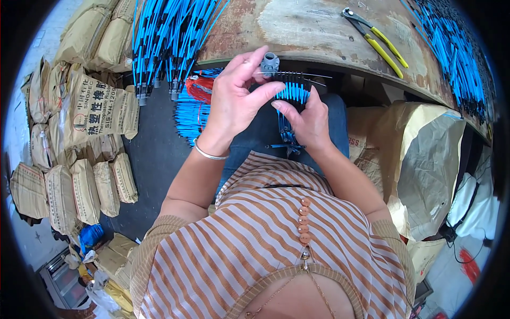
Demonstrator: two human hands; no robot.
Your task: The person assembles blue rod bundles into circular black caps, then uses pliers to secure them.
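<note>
Above my lap I hold a row of blue strips with black ends, lined up side by side on thin metal wires. My left hand is closed at the row's left end, its thumb lying on the strips and some fingertips hidden behind. Beside those fingers, at the table's edge, stands a grey ribbed plastic tube piece with a round hole on top. My right hand pinches the lower right of the row between thumb and fingers. More blue and black strips hang below the hands.
Yellow-handled pliers lie on the worn wooden table. Bundles of blue strips are at the left and more strips at the right. Red strands lie left of my wrist. Paper sacks and an open paper bag flank me.
</note>
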